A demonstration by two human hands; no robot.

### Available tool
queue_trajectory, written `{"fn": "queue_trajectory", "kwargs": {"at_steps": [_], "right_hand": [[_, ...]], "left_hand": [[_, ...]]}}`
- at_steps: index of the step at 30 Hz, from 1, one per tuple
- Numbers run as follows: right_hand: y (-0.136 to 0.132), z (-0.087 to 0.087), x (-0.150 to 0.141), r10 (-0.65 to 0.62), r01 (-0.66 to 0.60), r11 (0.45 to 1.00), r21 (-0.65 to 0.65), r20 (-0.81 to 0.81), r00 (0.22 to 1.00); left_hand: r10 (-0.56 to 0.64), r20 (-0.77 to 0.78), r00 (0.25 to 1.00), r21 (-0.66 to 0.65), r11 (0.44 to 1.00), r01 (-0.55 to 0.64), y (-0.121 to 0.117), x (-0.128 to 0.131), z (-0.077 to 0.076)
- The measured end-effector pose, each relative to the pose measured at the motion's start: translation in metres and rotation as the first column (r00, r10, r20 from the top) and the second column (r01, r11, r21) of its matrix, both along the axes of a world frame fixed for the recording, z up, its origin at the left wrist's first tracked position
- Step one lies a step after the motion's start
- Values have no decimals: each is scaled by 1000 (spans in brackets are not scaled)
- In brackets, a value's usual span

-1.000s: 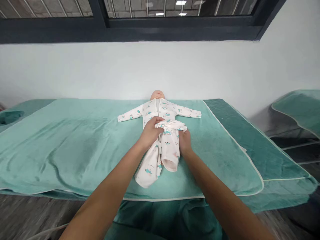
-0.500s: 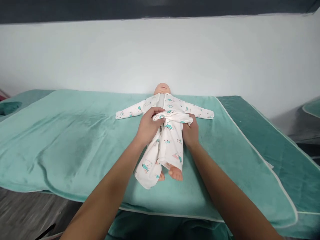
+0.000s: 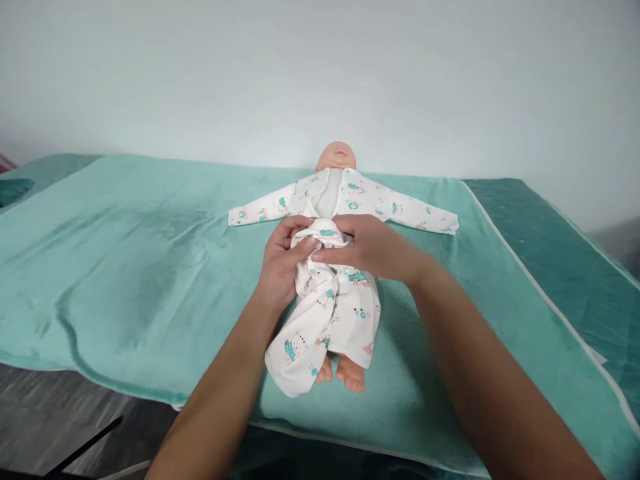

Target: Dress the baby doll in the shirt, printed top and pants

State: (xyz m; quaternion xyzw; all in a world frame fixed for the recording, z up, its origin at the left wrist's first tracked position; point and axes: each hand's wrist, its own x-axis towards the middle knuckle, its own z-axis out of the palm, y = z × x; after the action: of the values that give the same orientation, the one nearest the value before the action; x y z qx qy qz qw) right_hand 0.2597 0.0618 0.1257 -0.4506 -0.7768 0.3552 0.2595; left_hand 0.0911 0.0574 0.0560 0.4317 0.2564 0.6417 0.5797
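Note:
A baby doll (image 3: 338,156) lies on its back with its head toward the wall. It wears a white printed top (image 3: 370,193), open at the front, with both sleeves stretched out sideways. White printed baby pants (image 3: 353,320) cover its legs, and its bare feet show at the right leg opening. The left pant leg lies loose and slanted. My left hand (image 3: 285,263) pinches the bunched waistband between thumb and fingers. Across from it, my right hand (image 3: 373,247) grips the same waistband, its fingertips partly hidden in the cloth.
A light green blanket (image 3: 140,267) with a pale edge lies under the doll. Darker green cloth (image 3: 540,227) shows to the right. A white wall (image 3: 200,80) stands behind, and grey wood-look flooring (image 3: 60,420) is at lower left.
My right hand has moved from the right side of the waistband to its middle, near my left hand. The view has tilted down and come closer.

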Motion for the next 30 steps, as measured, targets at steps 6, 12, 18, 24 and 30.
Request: {"fn": "queue_trajectory", "kwargs": {"at_steps": [6, 12, 18, 24, 30], "right_hand": [[-8, -26, -7, -78, 29, 992, -122, -423, 903], [-3, -35, -4, -242, 28, 955, -297, -717, 654], [-4, -34, -1, -255, -14, 938, -347, -717, 649], [-5, -36, -3, -189, -11, 961, -277, -684, 705], [-4, -31, 5, -33, -96, 971, -217, -528, 849]], "left_hand": [[62, -197, 978, 74, 996, -48, -2, -3, -4], [16, -356, 934, 16, 1000, -10, -4, -3, -4], [-136, -350, 927, -85, 990, 113, -7, -11, -4], [-214, -356, 910, -165, 973, 165, -14, -12, -4], [-16, -53, 998, -137, 991, 9, -5, -3, -7]]}}
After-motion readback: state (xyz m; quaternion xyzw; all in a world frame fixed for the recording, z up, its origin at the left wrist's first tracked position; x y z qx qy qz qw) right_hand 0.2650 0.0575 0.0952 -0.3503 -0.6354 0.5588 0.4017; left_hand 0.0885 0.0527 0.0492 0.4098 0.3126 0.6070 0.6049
